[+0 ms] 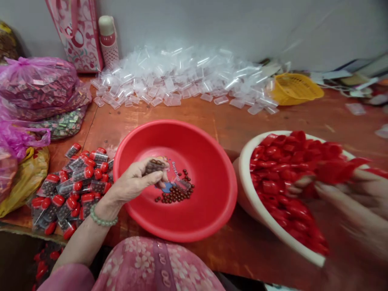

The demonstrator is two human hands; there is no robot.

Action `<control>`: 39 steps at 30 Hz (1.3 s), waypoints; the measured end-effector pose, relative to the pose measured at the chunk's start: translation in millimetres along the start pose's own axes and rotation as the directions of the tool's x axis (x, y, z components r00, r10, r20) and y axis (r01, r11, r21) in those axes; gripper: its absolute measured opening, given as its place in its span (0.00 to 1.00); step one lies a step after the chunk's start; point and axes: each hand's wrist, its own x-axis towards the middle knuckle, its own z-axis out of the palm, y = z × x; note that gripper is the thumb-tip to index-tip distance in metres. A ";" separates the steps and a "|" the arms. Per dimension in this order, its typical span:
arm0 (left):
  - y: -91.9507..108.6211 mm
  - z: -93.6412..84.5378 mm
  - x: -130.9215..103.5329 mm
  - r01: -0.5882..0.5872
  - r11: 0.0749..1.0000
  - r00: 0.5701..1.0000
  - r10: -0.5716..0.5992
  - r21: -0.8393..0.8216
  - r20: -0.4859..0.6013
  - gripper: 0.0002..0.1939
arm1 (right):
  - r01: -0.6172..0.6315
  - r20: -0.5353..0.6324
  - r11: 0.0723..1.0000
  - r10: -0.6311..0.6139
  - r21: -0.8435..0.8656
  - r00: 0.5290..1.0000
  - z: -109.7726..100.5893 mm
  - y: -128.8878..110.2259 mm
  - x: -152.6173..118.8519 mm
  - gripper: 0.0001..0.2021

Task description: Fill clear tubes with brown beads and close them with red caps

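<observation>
My left hand [144, 178], with a green bead bracelet at the wrist, is closed around a small clear plastic container [155, 165] filled with dark brown balls. It is held above the red basin [209, 161]. Loose brown balls [176, 195] lie on the basin's floor, beside a clear container [183, 184]. At the right, my right hand [348, 198] is blurred by motion over the white basin [280, 232] heaped with red plastic caps [273, 186]. Its fingers are closed on red caps [333, 171]; how many is unclear.
Filled containers with red caps [81, 173] are piled left of the red basin. Empty clear containers [182, 76] lie heaped along the wall, with a yellow basket [297, 89] at their right end. Bulging plastic bags [39, 89], a pink bag [77, 36] and a bottle [108, 40] stand back left.
</observation>
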 end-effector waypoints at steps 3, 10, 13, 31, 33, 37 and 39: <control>0.4 0.3 1.0 0.050 0.993 0.999 -0.051 0.108 0.008 0.14 | -0.188 0.199 0.961 0.148 0.203 0.969 31.2 -36.9 -14.9 0.15; 4.7 1.8 -0.5 0.066 0.987 0.997 -0.069 0.148 0.019 0.14 | 0.146 0.740 0.954 -0.295 0.261 0.604 92.9 -69.0 -9.1 0.09; 8.5 3.4 -0.9 0.051 0.983 0.998 -0.055 0.176 0.020 0.11 | 0.295 0.759 0.905 -0.419 0.305 0.499 107.9 -73.6 -7.0 0.08; 7.3 -6.1 -4.9 0.031 0.926 0.999 -0.044 0.377 0.027 0.08 | 0.551 0.797 0.824 -0.416 0.128 0.437 103.0 -82.6 -5.1 0.14; 5.8 -5.8 -5.0 0.023 0.929 0.998 -0.045 0.370 0.051 0.07 | 0.549 0.791 0.819 -0.444 0.166 0.422 110.6 -85.7 -8.6 0.14; 2.9 -6.7 -6.3 0.013 0.920 0.993 -0.057 0.393 0.101 0.09 | 0.601 0.830 0.785 -0.428 0.146 0.357 114.8 -84.4 -8.9 0.15; 1.7 -8.5 -7.0 0.012 0.918 0.994 -0.055 0.397 0.096 0.09 | 0.635 0.858 0.764 -0.401 0.119 0.321 110.5 -81.6 -5.8 0.15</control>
